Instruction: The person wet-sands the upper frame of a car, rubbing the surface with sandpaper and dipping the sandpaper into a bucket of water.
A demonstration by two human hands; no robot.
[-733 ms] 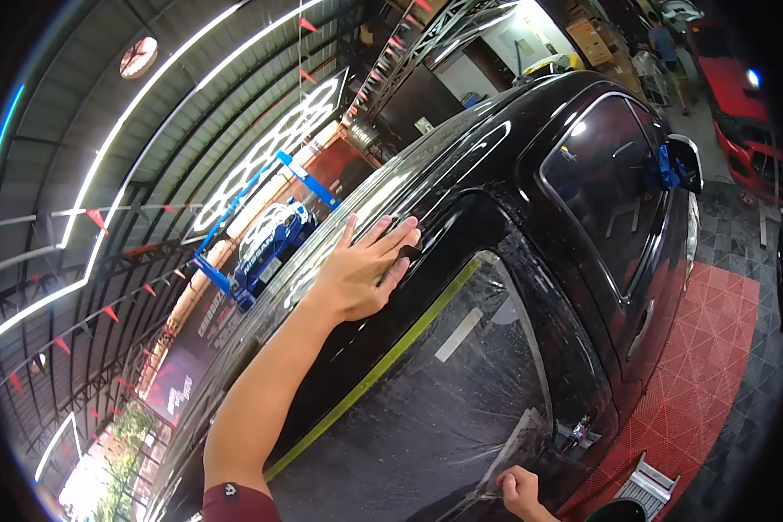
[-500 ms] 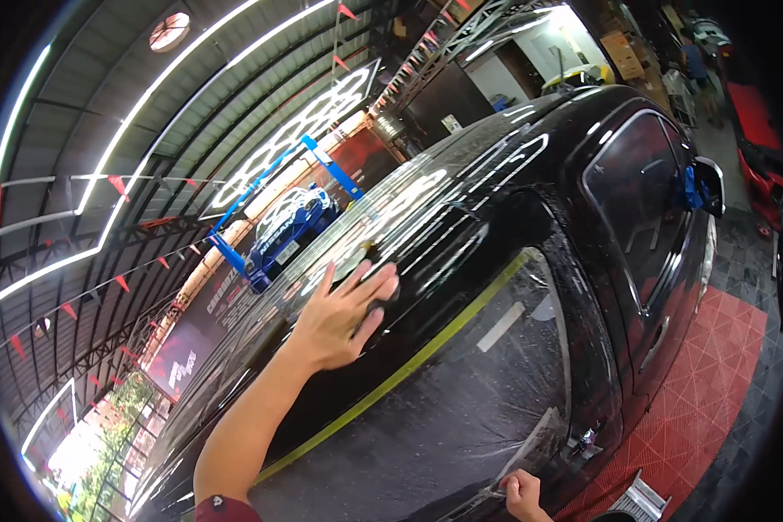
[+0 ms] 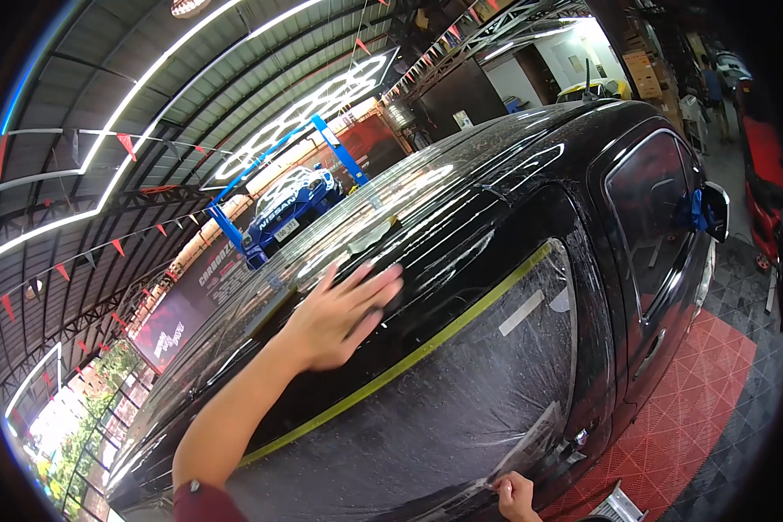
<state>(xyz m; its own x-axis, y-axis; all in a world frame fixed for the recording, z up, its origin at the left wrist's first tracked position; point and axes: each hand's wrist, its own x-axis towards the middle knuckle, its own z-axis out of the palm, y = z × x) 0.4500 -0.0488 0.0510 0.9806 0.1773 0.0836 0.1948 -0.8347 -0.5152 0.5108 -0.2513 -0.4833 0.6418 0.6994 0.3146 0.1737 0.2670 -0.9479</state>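
My left hand (image 3: 344,317) lies on the glossy black roof edge (image 3: 426,300) of a car, fingers spread. A dark patch shows between thumb and fingers, and I cannot tell whether a pad is under the palm. Below it, a strip of yellow masking tape (image 3: 400,370) runs along the top of a side window covered with wet-looking clear plastic film (image 3: 409,444). Low on the right, my right hand (image 3: 515,498) is curled closed at the film's lower edge; what its fingers grip is hidden. Just beyond the left hand, a small dark flat piece (image 3: 376,235) rests on the roof.
A metal step stool (image 3: 619,505) stands beside the car on red floor tiles (image 3: 687,374). The side mirror (image 3: 713,211), with blue material on it, juts out on the right. Further off are a blue car (image 3: 294,209) at a blue lift (image 3: 339,148) and a red car (image 3: 764,217).
The view has shifted slightly. My left hand stays on the roof, tilted a little and blurred by motion, with more of the dark piece beyond it showing. The right hand keeps its place at the film.
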